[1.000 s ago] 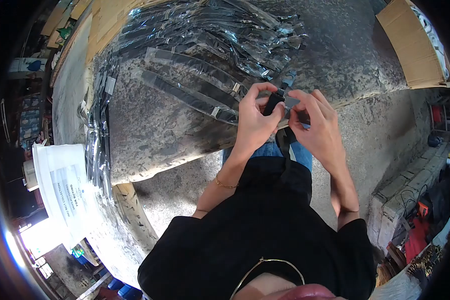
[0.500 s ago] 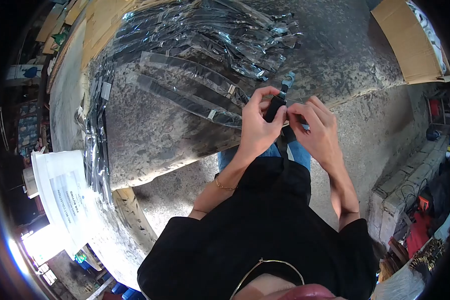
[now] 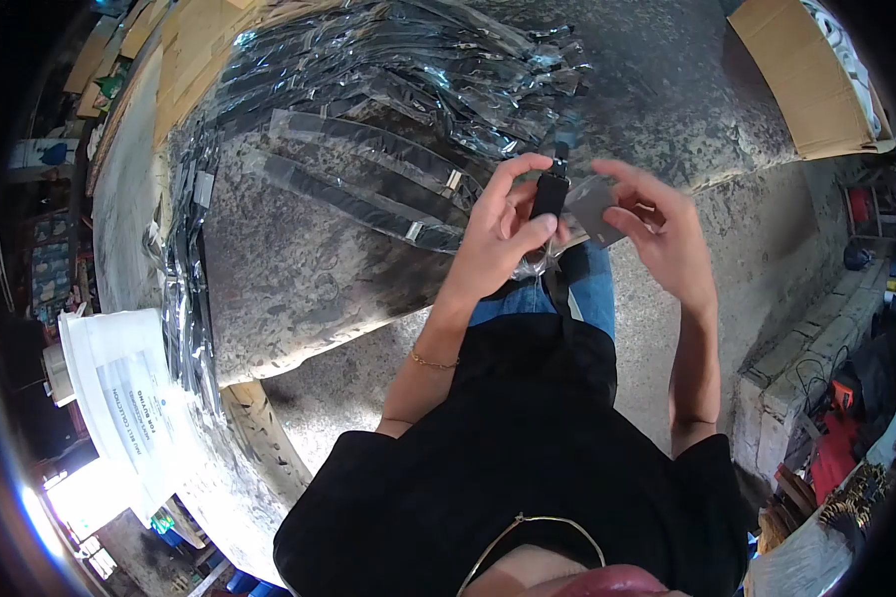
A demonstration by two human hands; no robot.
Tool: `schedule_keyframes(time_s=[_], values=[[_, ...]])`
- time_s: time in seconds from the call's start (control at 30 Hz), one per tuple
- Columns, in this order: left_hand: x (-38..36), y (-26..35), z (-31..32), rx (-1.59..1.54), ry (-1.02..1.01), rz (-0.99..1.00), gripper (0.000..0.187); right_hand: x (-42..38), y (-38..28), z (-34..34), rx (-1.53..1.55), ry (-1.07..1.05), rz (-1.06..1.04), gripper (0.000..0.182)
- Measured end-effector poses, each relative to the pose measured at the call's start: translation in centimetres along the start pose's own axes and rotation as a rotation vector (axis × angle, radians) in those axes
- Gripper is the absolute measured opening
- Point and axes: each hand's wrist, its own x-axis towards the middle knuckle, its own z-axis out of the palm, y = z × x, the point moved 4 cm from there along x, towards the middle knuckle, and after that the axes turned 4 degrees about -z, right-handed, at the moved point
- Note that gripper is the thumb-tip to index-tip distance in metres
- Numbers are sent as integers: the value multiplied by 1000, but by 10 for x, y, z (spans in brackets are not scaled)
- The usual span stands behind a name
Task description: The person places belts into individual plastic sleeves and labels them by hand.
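My left hand (image 3: 498, 224) grips a black belt (image 3: 550, 197) near its buckle end, thumb on the face of the strap and index finger at the top. Part of the strap hangs down over my lap. A dark grey card tag (image 3: 597, 213) lies beside the belt, pinched at its right edge by the thumb of my right hand (image 3: 662, 224); that hand's index finger is stretched out above it. Something clear, like plastic film, shows around the tag and below the belt. Two belts in clear sleeves (image 3: 368, 204) lie on the table left of my hands.
A heap of plastic-wrapped black belts (image 3: 408, 70) covers the back of the worn table (image 3: 289, 298). More wrapped belts hang over its left side, near a white printed bag (image 3: 129, 388). An open cardboard box (image 3: 801, 85) stands at the back right.
My right hand has moved away from the belt to the right, and the grey tag now shows between the hands. My left hand still holds the belt, shifted slightly left.
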Motion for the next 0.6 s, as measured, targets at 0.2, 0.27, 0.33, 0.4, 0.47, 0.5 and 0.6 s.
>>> schedule_keyframes(time_s=[0.2,0.27,0.33,0.4,0.47,0.5,0.6], values=[[-9,2,6,205,-157,-9,80,5,21,-1,558,108,124,27],[-12,-1,9,224,-182,-73,83,9,23,0,674,200,147,14],[-13,-2,11,192,-142,-74,82,13,23,3,611,233,114,15],[-13,-5,11,159,-101,-75,82,15,20,7,547,266,81,16],[-13,-6,9,174,-54,-43,87,14,14,7,447,354,34,17],[-13,-6,10,175,-56,-43,87,13,14,8,447,356,34,17],[-14,-5,10,237,60,-26,83,11,15,8,391,355,25,17]])
